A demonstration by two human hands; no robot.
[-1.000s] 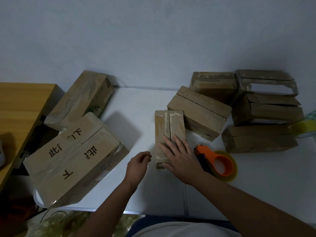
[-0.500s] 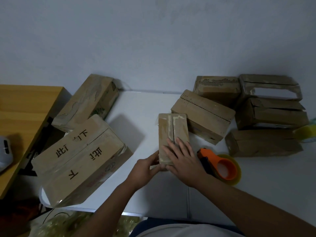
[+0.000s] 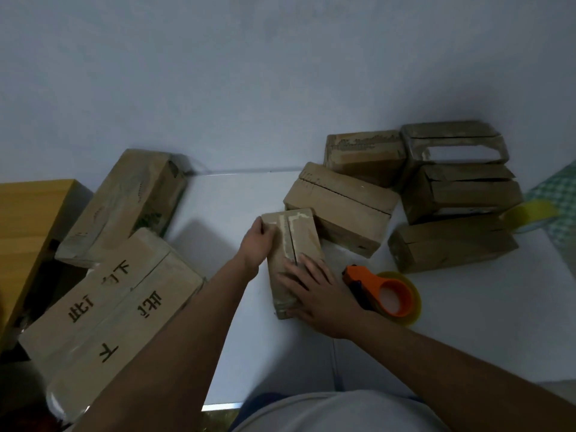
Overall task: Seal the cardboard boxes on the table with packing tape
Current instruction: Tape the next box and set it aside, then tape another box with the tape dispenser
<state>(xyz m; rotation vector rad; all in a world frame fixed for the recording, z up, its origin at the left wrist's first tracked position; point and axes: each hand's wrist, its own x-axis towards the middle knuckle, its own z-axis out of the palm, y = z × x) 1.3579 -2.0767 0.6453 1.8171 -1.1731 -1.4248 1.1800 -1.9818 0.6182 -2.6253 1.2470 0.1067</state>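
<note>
A small narrow cardboard box point(image 3: 299, 232) lies lengthwise in the middle of the white table point(image 3: 467, 322), with its top seam showing. My left hand point(image 3: 257, 244) grips the box's far left edge. My right hand point(image 3: 314, 291) lies flat with spread fingers on the box's near end. An orange tape dispenser point(image 3: 383, 291) with a yellowish roll rests on the table just right of my right hand, held by neither hand.
A large box with black printed characters point(image 3: 109, 313) and another box point(image 3: 124, 204) sit at the left. Several boxes point(image 3: 452, 194) crowd the back right, one point(image 3: 339, 207) touching the small box. A wooden surface point(image 3: 28, 226) stands far left. A yellow roll point(image 3: 530, 216) sits far right.
My left hand has moved from the box's near end up along its left side to the far corner. The right hand stays pressed on the near end.
</note>
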